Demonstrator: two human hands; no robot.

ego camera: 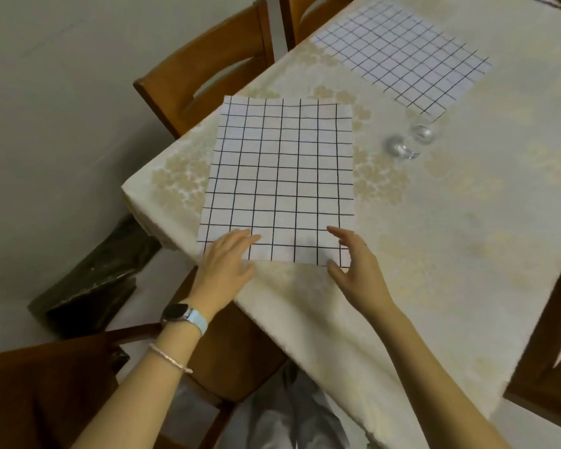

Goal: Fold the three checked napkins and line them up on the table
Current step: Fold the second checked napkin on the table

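Head view shows us standing at a corner of the table (450,254), which wears a pale patterned cloth. We see only two checked napkins, and where the third lies we cannot tell. The near napkin (280,179) lies flat and unfolded just in front of us, its left edge close to the table edge. The far napkin (402,56) lies flat too, well apart toward the far end. Two small glasses (408,142) stand between them, off to the right.

Our left hand (224,257) rests over the near-left corner of the near napkin, fingers loosely spread and holding nothing. Our right hand (353,260) hovers at the near-right corner, thumb and fingers parted in a wide curve, gripping nothing that we can see.

We judge the task is barely begun, and the first fold of this napkin is the step in hand. To do it well, we should pinch both near corners at once, lift them together and carry them straight to the far corners. The grid helps us: we match line on line, so the halves sit square. We then press along the crease from the middle outward. The cloth beneath may drag and wrinkle, so we should lift rather than slide, and keep clear of the glasses.
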